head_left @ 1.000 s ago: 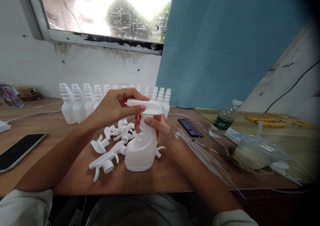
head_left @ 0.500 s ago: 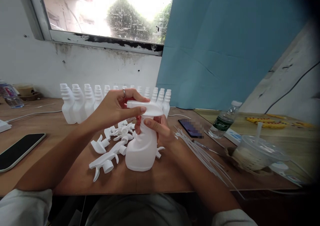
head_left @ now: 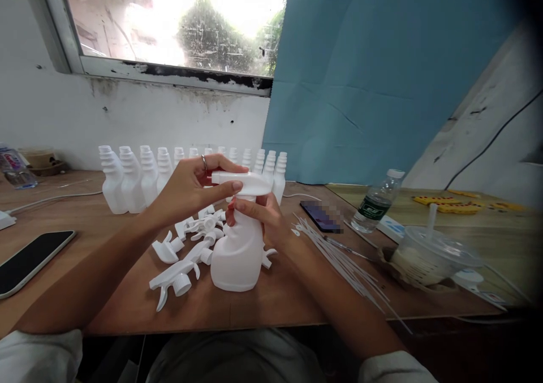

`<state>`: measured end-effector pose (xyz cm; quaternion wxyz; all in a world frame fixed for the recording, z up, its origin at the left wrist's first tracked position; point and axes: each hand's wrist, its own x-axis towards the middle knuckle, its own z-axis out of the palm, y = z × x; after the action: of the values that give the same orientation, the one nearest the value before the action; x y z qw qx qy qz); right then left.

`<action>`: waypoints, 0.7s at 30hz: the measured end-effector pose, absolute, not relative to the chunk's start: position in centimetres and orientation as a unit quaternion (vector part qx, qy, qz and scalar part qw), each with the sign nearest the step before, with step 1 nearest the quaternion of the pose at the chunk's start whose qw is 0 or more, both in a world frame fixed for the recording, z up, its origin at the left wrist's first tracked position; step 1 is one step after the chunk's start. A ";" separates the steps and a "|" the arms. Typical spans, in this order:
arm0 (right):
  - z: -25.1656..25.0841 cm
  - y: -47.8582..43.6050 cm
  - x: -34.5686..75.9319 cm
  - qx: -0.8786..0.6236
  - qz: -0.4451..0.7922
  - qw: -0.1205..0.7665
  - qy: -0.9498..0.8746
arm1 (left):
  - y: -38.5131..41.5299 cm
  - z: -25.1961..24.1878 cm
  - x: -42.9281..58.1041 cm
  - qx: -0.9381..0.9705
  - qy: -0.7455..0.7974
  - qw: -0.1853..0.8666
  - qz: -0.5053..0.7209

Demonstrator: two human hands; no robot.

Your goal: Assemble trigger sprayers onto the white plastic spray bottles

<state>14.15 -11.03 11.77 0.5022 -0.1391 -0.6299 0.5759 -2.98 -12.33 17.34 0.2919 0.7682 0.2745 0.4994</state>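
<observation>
A white spray bottle (head_left: 237, 255) stands upright on the table in front of me, with a white trigger sprayer head (head_left: 250, 184) on its neck. My left hand (head_left: 197, 182) is closed around the nozzle end of the sprayer head, thumb along its side and fingers over the top. Around the neck just below, my right hand (head_left: 267, 216) is closed, its thumb lying across the front. The join between head and neck is mostly hidden by my fingers. Several loose trigger sprayer heads (head_left: 182, 267) lie to the left of the bottle and behind it.
A row of open white bottles (head_left: 131, 179) lines the back by the wall. To the right are thin white tubes (head_left: 339, 258), a phone (head_left: 316, 216), a water bottle (head_left: 377, 202) and a lidded cup (head_left: 428, 253). Another phone (head_left: 36, 258) lies at left.
The whole view has shifted slightly. My hands keep their grip on the sprayer head and neck; the sprayer head looks turned a little, and the bottle still stands in place.
</observation>
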 end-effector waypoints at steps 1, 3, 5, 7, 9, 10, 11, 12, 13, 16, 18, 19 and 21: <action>11.8 -10.9 14.3 -0.143 0.586 0.488 -0.631 | -12.2 17.3 -3.0 0.772 0.275 0.284 0.498; 12.0 -10.5 14.6 -0.149 0.608 0.461 -0.629 | -12.0 17.0 -3.2 0.779 0.274 0.275 0.492; 12.2 -10.3 14.8 -0.154 0.631 0.439 -0.621 | -11.9 16.4 -3.5 0.780 0.265 0.277 0.495; 12.3 -10.2 14.9 -0.164 0.647 0.416 -0.618 | -11.8 15.2 -4.1 0.764 0.255 0.279 0.523; 12.5 -10.2 14.9 -0.182 0.643 0.398 -0.629 | -11.9 13.6 -4.8 0.742 0.251 0.288 0.550; 12.6 -10.3 14.8 -0.191 0.634 0.395 -0.637 | -12.0 12.7 -5.2 0.738 0.257 0.298 0.548; 12.6 -10.4 14.8 -0.200 0.622 0.398 -0.644 | -12.2 11.8 -5.5 0.741 0.265 0.313 0.532; 12.7 -10.5 14.7 -0.207 0.610 0.405 -0.649 | -12.4 11.0 -5.8 0.749 0.272 0.331 0.505; 12.7 -10.6 14.7 -0.211 0.602 0.412 -0.651 | -12.7 10.2 -6.0 0.759 0.278 0.349 0.474; 12.4 -10.8 14.7 -0.226 0.600 0.416 -0.644 | -13.5 8.2 -6.1 0.775 0.302 0.387 0.399; 12.1 -10.7 14.9 -0.238 0.590 0.432 -0.639 | -13.8 7.4 -5.8 0.778 0.320 0.400 0.362; 12.0 -10.6 15.0 -0.241 0.580 0.450 -0.635 | -13.9 7.1 -5.7 0.782 0.325 0.403 0.347; 11.9 -10.7 15.3 -0.240 0.562 0.490 -0.622 | -13.9 6.6 -5.4 0.788 0.324 0.402 0.337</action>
<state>15.28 -10.68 11.89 0.4900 -0.2401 -0.6217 0.5619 -5.42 -13.92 6.64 0.4017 0.7876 0.3238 0.3369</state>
